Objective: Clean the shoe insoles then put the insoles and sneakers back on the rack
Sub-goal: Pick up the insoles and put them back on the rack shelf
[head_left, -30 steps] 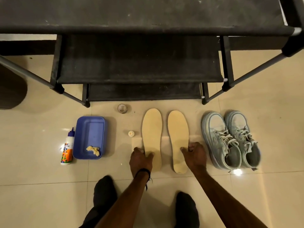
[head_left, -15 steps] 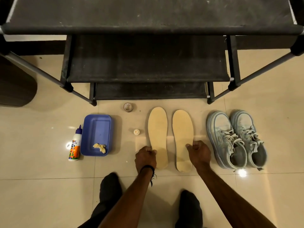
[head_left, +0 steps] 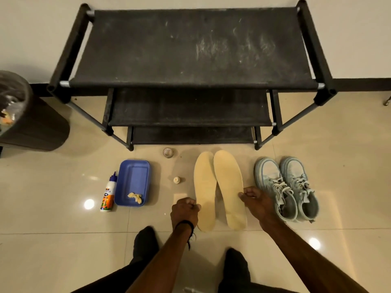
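Both hands were down at the floor: the left hand [head_left: 184, 210] pinched the outer edge of the left insole [head_left: 204, 191], and the right hand [head_left: 257, 203] pinched the outer edge of the right insole [head_left: 229, 188], whose toe overlapped its partner. Just right of the right hand stood the pale blue sneakers [head_left: 286, 187]. Beyond both hands stood the black rack [head_left: 190, 51]. Left of the left hand sat a blue tray [head_left: 132, 180] and bottle [head_left: 108, 192].

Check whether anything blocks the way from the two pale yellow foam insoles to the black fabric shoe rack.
Nothing visible does. The pale yellow foam insoles lie right before the black fabric shoe rack; its visible shelves look bare. The small round tape roll sits off to their left.
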